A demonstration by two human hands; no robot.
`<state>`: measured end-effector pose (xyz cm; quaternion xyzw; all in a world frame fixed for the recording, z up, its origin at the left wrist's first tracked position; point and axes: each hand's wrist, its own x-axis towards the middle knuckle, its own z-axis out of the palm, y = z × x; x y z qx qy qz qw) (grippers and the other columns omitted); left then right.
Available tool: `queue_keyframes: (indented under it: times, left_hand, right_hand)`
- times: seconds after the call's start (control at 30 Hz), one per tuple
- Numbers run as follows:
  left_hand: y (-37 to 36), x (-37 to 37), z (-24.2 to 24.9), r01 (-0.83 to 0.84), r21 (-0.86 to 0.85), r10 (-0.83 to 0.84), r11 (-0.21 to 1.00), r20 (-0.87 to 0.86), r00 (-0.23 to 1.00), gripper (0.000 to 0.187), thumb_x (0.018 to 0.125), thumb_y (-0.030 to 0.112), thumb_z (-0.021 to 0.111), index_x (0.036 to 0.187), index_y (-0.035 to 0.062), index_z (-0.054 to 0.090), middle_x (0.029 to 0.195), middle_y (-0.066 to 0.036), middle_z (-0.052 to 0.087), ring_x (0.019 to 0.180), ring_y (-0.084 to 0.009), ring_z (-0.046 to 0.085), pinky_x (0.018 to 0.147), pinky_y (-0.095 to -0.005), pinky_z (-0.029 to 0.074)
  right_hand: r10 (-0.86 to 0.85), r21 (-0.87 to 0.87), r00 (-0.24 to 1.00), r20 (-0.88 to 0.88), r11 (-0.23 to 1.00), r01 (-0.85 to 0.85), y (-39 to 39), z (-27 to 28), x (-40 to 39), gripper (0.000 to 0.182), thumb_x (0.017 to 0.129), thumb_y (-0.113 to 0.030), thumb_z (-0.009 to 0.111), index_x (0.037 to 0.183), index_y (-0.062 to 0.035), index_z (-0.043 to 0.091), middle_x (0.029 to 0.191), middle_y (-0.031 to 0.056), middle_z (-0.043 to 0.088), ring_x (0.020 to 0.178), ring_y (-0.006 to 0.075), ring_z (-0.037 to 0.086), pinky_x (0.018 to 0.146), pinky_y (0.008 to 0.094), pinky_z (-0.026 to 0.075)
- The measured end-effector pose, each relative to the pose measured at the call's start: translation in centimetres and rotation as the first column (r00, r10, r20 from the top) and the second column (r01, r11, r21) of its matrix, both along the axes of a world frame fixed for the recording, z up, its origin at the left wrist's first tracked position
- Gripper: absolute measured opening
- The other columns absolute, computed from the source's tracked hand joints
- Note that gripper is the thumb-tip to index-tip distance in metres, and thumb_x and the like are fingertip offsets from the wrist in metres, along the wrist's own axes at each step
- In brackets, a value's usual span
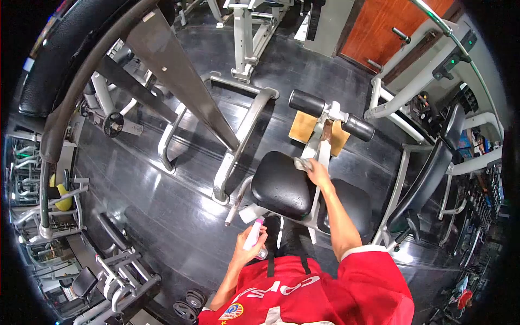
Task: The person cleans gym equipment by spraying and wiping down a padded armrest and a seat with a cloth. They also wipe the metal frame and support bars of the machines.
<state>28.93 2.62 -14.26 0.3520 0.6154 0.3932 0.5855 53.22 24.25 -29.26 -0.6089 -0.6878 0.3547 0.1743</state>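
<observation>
1. Gripping a pale cloth (299,163) at the seat pad's (279,181) far right corner, the right hand (316,172) could knock its knuckles on the metal frame (324,153) beside the pad if the cloth slips.
2. The left hand (250,248) is closed around a white-and-pink bottle (253,235) near the pad's near edge; a loose hold could drop it.
3. Specks resembling droplets on the pad, left unwiped, could drip and make the floor (135,200) below it slick.

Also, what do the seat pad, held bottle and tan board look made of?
Seat pad: probably vinyl or leather; smooth black sheen, droplets sitting on top.
Bottle: likely plastic; smooth, opaque white body.
Tan board: perhaps wood; flat yellowish-brown colour, grain unclear.
</observation>
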Motion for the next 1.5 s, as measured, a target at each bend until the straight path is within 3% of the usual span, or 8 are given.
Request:
queue_keyframes:
  times: [0.13,0.27,0.53,0.67,0.87,0.93,1.2,1.5]
  left_hand:
    - [-0.2,0.1,0.4,0.028,0.022,-0.027,0.999,-0.054,0.998,0.019,0.084,0.007,0.063,0.100,-0.0019,0.058,0.076,-0.005,0.061,0.056,-0.0096,0.059,0.051,-0.0238,0.048]
    - [0.0,0.1,0.7,0.076,-0.010,-0.077,0.997,-0.115,0.990,0.021,0.084,0.006,0.063,0.102,-0.0019,0.057,0.075,-0.005,0.061,0.057,-0.0097,0.058,0.052,-0.0237,0.047]
    - [-0.8,-0.2,0.1,0.051,0.030,-0.048,0.998,-0.089,0.995,0.020,0.083,0.005,0.063,0.101,-0.0018,0.057,0.075,-0.005,0.061,0.057,-0.0094,0.058,0.051,-0.0236,0.047]
    - [-0.9,-0.4,-0.3,0.051,0.023,-0.049,0.998,-0.078,0.996,0.020,0.083,0.004,0.062,0.101,-0.0026,0.057,0.076,-0.006,0.061,0.056,-0.0100,0.058,0.050,-0.0237,0.046]
    - [-0.6,-0.9,0.0,-0.043,0.040,0.043,0.998,-0.006,0.999,0.019,0.083,0.004,0.062,0.100,-0.0009,0.059,0.078,-0.005,0.062,0.055,-0.0094,0.060,0.051,-0.0235,0.048]
    - [-0.3,-1.1,0.1,-0.032,0.045,0.033,0.998,-0.025,0.999,0.019,0.082,0.004,0.062,0.101,-0.0010,0.059,0.078,-0.005,0.062,0.056,-0.0094,0.060,0.051,-0.0235,0.047]
    - [0.7,-1.0,0.5,0.019,0.092,-0.015,0.996,-0.036,0.999,0.018,0.083,0.005,0.061,0.100,-0.0012,0.059,0.079,-0.006,0.062,0.055,-0.0102,0.060,0.050,-0.0244,0.048]
    - [0.2,-1.9,-0.3,0.023,0.059,-0.024,0.998,0.017,1.000,0.019,0.083,0.004,0.061,0.101,-0.0013,0.058,0.080,-0.006,0.062,0.055,-0.0098,0.059,0.050,-0.0246,0.048]
  right_hand:
    - [0.170,0.167,0.985,0.037,0.971,-0.174,3.9,-3.4,-9.5,0.038,0.079,-0.021,0.059,0.116,-0.0127,0.055,0.107,0.0162,0.061,0.098,0.0348,0.058,0.084,0.0441,0.047]
    - [0.448,-0.062,0.875,0.183,0.894,-0.444,5.3,-1.4,-15.7,0.039,0.076,-0.019,0.058,0.115,-0.0211,0.056,0.114,0.0113,0.060,0.104,0.0323,0.057,0.088,0.0423,0.045]
    - [0.146,-0.067,0.989,-0.011,0.987,-0.146,3.4,-2.8,-5.4,0.042,0.085,-0.031,0.055,0.122,-0.0097,0.050,0.115,0.0174,0.058,0.107,0.0366,0.054,0.090,0.0435,0.043]
    - [0.065,-0.120,0.993,0.102,0.991,-0.052,0.0,-0.9,1.5,0.043,0.087,-0.026,0.057,0.122,-0.0025,0.048,0.109,0.0235,0.059,0.105,0.0364,0.055,0.086,0.0412,0.044]
    - [-0.199,-0.126,0.974,0.103,0.969,0.212,-3.4,1.1,1.5,0.036,0.084,-0.021,0.059,0.116,-0.0064,0.053,0.110,0.0215,0.058,0.103,0.0391,0.055,0.084,0.0440,0.045]
    - [-0.054,0.071,0.996,0.077,0.996,0.049,-2.2,1.2,-0.7,0.035,0.082,-0.020,0.060,0.115,-0.0081,0.055,0.106,0.0203,0.060,0.100,0.0383,0.057,0.082,0.0454,0.046]
    - [0.361,-0.071,0.908,0.214,0.932,-0.354,2.3,2.9,-14.6,0.037,0.076,-0.014,0.058,0.113,-0.0143,0.057,0.108,0.0110,0.062,0.101,0.0307,0.058,0.087,0.0416,0.046]
    - [-0.060,0.017,0.994,0.093,0.998,0.058,-2.1,0.5,-0.8,0.032,0.085,-0.021,0.057,0.114,-0.0087,0.054,0.107,0.0170,0.061,0.102,0.0360,0.057,0.084,0.0422,0.046]
